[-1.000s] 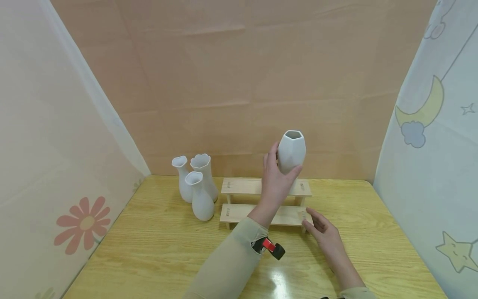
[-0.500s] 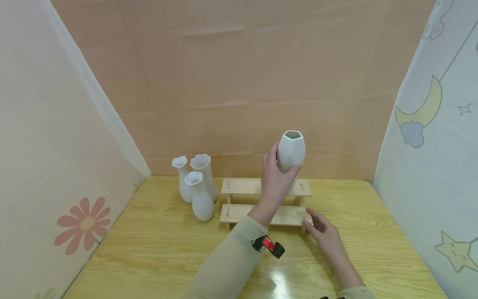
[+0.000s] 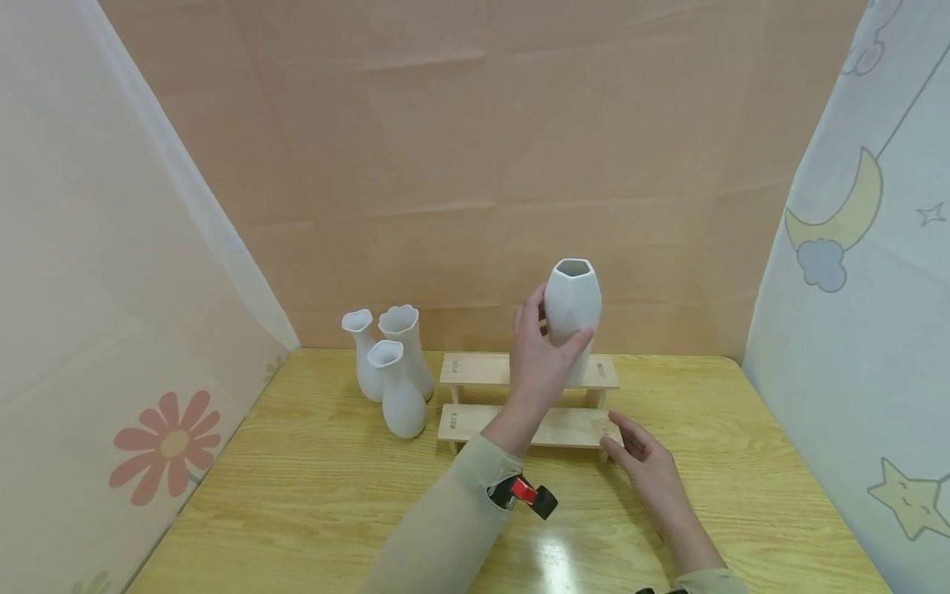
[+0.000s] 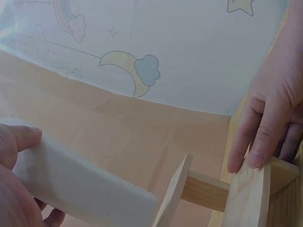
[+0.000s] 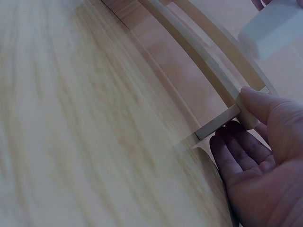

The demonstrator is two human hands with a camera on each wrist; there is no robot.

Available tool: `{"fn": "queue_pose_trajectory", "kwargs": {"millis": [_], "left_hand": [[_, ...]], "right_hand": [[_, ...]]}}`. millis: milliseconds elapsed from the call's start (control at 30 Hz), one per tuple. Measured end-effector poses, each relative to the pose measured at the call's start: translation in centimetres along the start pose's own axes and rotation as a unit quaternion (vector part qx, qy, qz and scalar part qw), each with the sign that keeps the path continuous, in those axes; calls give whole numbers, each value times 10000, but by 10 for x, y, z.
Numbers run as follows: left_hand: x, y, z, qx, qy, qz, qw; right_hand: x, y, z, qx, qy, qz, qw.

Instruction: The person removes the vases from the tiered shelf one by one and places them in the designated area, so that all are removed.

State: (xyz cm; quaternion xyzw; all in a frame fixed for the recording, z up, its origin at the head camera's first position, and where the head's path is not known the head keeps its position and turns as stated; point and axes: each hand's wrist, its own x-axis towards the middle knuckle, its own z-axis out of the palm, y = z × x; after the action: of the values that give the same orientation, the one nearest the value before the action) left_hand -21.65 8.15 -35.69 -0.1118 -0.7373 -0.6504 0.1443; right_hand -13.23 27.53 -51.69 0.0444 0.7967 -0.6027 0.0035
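My left hand (image 3: 536, 363) grips a white faceted vase (image 3: 575, 301) with a five-sided mouth, thumb on its near side. The vase stands upright over the right part of the upper shelf (image 3: 475, 370) of a two-step wooden stand; in the left wrist view its base (image 4: 137, 205) is close to the shelf edge. My right hand (image 3: 653, 470) holds the right end of the lower shelf (image 3: 486, 421) between thumb and fingers. In the right wrist view, the thumb lies on the board and the fingers (image 5: 232, 146) curl under beside a leg (image 5: 218, 124).
Left of the stand, three white vases stand grouped on the wood-grain table (image 3: 297, 495): a narrow-necked one (image 3: 369, 371), a scalloped-rim one (image 3: 411, 355) and a round-bellied one (image 3: 404, 408) in front. A peach backdrop (image 3: 445, 165) rises behind, with printed cloths on both sides.
Over the last half second my left hand has shifted the vase slightly left along the upper shelf. My right hand and the stand have stayed in place.
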Motion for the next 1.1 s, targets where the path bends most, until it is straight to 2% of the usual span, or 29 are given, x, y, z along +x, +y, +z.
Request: {"fn": "queue_pose_trajectory", "kwargs": {"millis": [333,467,733,1100], "left_hand": [[-10,8,-26,-8,-52,608,9981],[-15,8,-40,-62,-155,719,9973],[-34,9,-71,3,-250,510,9984],[-54,1,-107,-12,-184,617,9979]], "right_hand": [[0,0,-2,17,-20,51,10000],[1,-1,-2,79,-32,107,9999],[1,-1,-2,74,-47,122,9999],[0,-1,-1,97,-34,102,9999]]}}
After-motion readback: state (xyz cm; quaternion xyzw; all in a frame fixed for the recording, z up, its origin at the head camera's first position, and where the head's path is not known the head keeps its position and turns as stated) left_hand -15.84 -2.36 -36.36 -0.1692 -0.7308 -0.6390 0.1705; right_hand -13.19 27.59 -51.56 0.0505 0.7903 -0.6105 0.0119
